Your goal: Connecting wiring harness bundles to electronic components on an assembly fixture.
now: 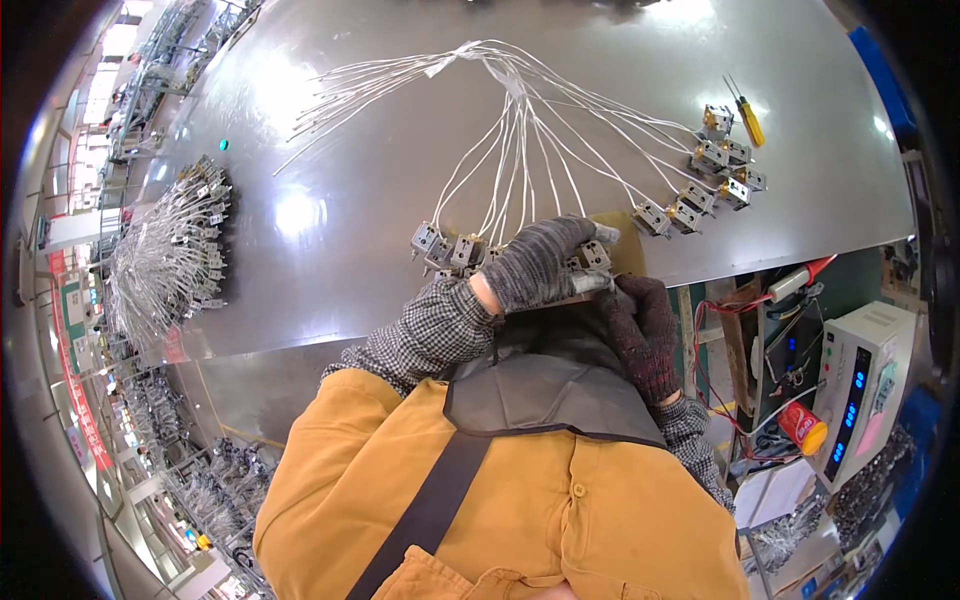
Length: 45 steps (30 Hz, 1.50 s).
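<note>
Beneath the bright lights of a workshop, a broad, shiny grey metal counter (370,180) is seen, its surface marked by glare. On its left part, a dense heap of thin whitish wires with metal ends (175,250) is laid, and a small round green object (223,145) is set beyond it. Across the middle, a long bundle of thin white wires (516,88) is gathered with whitish tape and fanned out toward the near edge and the right. Small boxy silver metal blocks (711,156) are clustered at the right-hand wire ends, and a screwdriver with a yellow handle (750,122) is placed just beside them. More silver blocks (466,250) are grouped near the left hand (545,262), which is covered by a grey knitted glove. By its bent fingers and thumb, one small silver block with dark holes (595,256) is pinched at the counter's near edge, close to a flat yellowish piece (627,243). The right hand (645,335), gloved in dark maroon knit, is held curled just beside it; whether anything is grasped there cannot be told. Off the counter's right side, a white box with blue lit displays (865,385) and a red container with a yellow lid (803,428) are seen.
</note>
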{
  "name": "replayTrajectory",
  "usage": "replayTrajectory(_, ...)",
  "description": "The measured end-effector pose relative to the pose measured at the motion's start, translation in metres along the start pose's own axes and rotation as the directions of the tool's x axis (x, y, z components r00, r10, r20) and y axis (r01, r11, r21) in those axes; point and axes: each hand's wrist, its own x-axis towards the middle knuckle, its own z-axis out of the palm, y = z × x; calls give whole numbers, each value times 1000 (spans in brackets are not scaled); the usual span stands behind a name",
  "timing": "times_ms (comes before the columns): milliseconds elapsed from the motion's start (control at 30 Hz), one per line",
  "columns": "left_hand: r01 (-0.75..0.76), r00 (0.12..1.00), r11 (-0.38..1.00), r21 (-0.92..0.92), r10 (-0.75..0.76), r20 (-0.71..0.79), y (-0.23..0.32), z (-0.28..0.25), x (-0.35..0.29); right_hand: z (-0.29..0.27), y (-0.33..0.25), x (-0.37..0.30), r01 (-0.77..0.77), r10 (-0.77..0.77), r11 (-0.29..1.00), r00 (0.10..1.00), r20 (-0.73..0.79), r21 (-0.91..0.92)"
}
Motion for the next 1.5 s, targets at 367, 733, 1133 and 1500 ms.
replayTrajectory(367,-11,1000,1000,-23,11,-8,2,0,1,5,4,-3,2,-2,1000,1000,-31,6)
replayTrajectory(733,-17,999,1000,20,18,-41,0,5,2,-3,-9,1,-350,321,858,937,140,376)
replayTrajectory(1133,49,997,999,9,-48,-52,4,7,3,0,0,8,298,-341,890,938,-70,-345)
replayTrajectory(1500,99,995,923,372,-84,-56,28,-29,-6,-12,-2,0,-428,330,573,901,281,699)
